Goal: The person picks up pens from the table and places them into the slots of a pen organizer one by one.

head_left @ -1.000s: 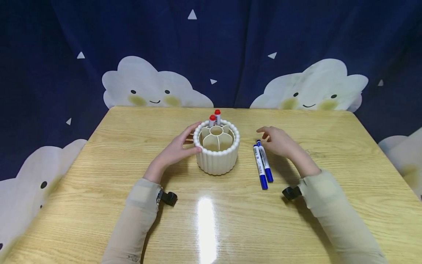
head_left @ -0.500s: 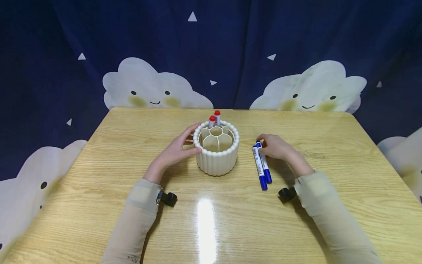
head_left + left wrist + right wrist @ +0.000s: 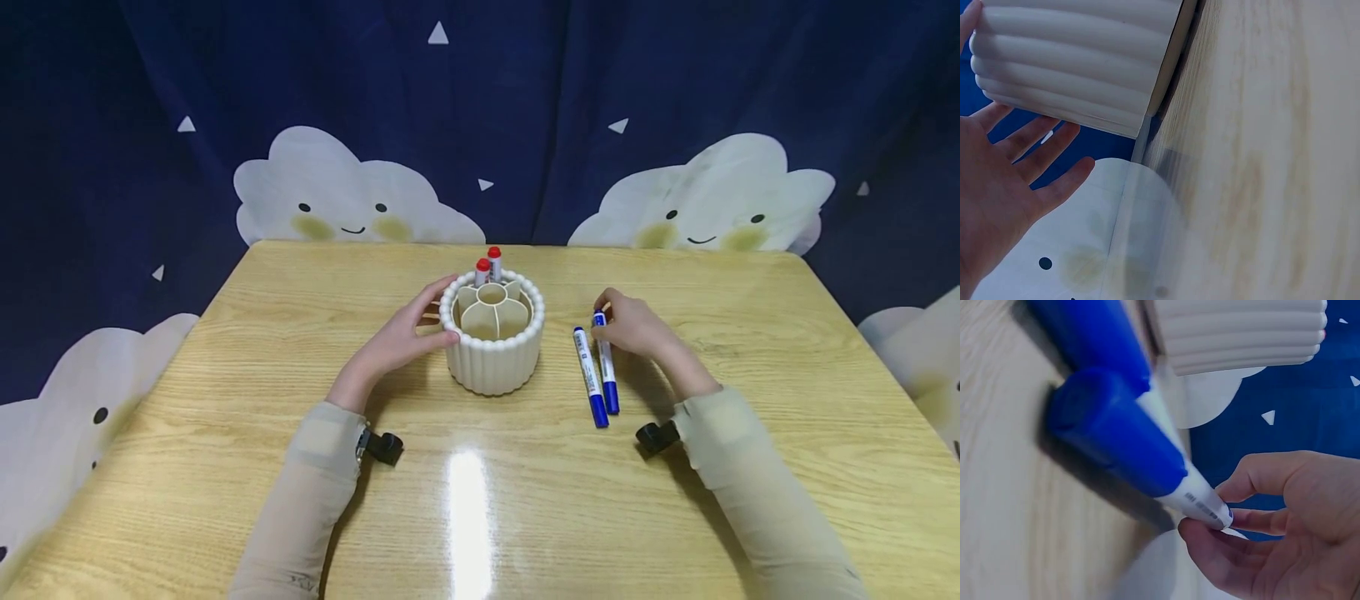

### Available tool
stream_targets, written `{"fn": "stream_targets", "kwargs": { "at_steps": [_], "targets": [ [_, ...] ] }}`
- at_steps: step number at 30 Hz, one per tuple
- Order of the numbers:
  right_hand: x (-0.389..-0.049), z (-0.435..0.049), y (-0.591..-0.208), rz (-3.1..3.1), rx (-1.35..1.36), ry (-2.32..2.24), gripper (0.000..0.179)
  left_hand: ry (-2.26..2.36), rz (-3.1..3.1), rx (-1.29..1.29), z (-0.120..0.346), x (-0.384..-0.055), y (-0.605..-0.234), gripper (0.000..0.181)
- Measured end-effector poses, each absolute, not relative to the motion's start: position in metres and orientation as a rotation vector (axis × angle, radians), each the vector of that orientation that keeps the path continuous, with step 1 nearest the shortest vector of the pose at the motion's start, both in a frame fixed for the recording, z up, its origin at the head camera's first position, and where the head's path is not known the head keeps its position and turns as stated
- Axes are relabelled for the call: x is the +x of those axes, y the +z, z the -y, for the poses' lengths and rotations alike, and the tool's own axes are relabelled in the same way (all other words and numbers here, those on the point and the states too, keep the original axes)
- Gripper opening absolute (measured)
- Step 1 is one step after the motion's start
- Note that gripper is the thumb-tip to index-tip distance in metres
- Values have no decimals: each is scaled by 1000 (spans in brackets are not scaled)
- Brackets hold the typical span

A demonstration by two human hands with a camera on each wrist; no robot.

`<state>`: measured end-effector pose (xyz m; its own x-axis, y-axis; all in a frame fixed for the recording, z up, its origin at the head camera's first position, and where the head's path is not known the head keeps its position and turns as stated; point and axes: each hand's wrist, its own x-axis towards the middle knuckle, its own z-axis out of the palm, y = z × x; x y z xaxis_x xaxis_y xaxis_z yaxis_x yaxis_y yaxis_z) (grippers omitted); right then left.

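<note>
A white fluted pen holder (image 3: 495,367) with a beaded rim and inner compartments stands on the table. Two red-capped markers (image 3: 482,272) stick up from its back compartments. My left hand (image 3: 397,342) rests on the holder's left side, thumb at the front rim and fingers spread fairly straight along the wall (image 3: 1079,56). With thumb and fingertips, my right hand (image 3: 630,323) pinches a blue-capped marker (image 3: 606,362) by its far end; its capped end (image 3: 1116,431) points toward me. Just left of it, a second blue-capped marker (image 3: 588,367) lies on the table.
The light wooden table (image 3: 300,283) ends at a dark blue curtain (image 3: 510,100) printed with white clouds and triangles. A bright light reflection (image 3: 470,517) lies on the tabletop in front of the holder. Each wrist wears a small black camera (image 3: 386,450).
My right hand has come down onto the right-hand blue marker, gripped its far end and swung that end slightly right and up, away from the other marker. The left hand stays put.
</note>
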<state>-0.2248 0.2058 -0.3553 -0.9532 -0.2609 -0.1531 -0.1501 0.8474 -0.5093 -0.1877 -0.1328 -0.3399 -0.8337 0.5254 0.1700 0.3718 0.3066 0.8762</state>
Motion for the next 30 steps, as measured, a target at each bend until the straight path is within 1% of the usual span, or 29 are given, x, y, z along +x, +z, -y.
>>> {"fn": "stream_targets", "kwargs": {
  "at_steps": [8, 15, 22, 30],
  "targets": [
    [-217, -206, -331, -2871, -382, -793, 48, 1567, -2418, 825, 132, -187, -339, 74],
    [-213, -201, -310, -2932, -427, -907, 44, 1565, -2422, 828, 132, -187, -339, 73],
    [-210, -188, -291, -3041, -442, -971, 47, 1552, -2428, 825, 132, -187, -339, 73],
    [-205, -173, -270, -3141, -517, -1087, 43, 1560, -2417, 828, 132, -188, -341, 75]
  ]
}}
